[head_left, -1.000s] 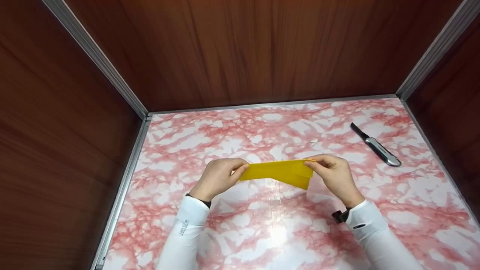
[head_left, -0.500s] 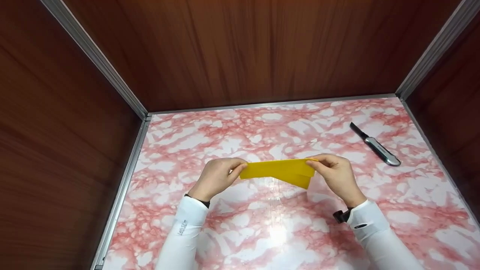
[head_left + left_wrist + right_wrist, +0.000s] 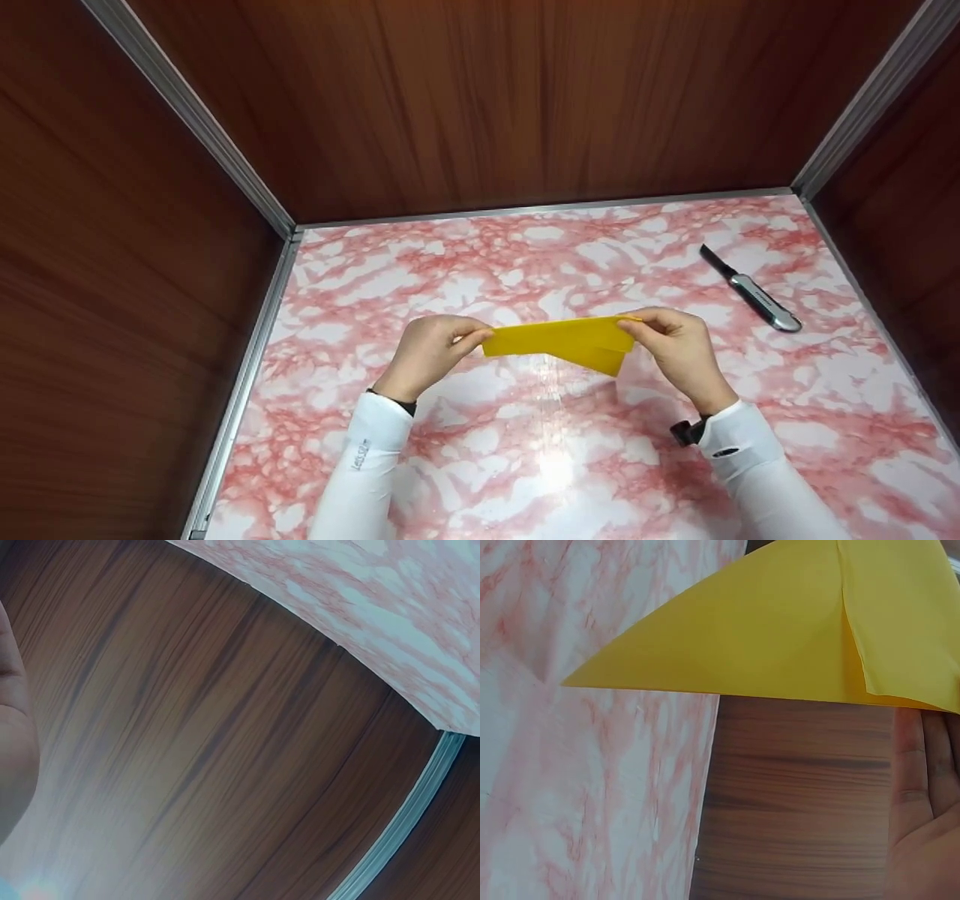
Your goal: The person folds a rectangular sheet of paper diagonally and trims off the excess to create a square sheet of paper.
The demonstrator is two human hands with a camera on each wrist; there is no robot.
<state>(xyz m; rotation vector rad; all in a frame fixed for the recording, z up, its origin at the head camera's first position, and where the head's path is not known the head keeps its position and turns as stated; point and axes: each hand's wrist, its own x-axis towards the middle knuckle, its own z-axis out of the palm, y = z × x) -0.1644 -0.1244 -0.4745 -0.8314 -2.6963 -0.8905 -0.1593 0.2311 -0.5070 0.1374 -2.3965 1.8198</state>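
A folded sheet of yellow paper (image 3: 559, 337) is stretched between both hands above the table in the head view. Its top edge is a straight fold, and a pointed flap hangs down near the right end. My left hand (image 3: 435, 352) pinches the left end between thumb and fingers. At the opposite end, my right hand (image 3: 679, 352) pinches the upper corner. The right wrist view shows the yellow paper (image 3: 742, 630) close up, with a loose layer over the triangular flap and part of the right hand (image 3: 926, 795) below. Only an edge of the left hand (image 3: 15, 735) appears in the left wrist view.
A utility knife (image 3: 754, 292) with a silver and black handle lies on the table's right side, its dark blade end toward the back. Brown wood-grain panels (image 3: 480, 105) with metal edging enclose the red-and-white marbled table (image 3: 465, 480) at the back and sides.
My right hand has shifted slightly to the right, and the left hand has moved slightly left at the wrist. The paper has gone a little right and up at its right end, still held by both.
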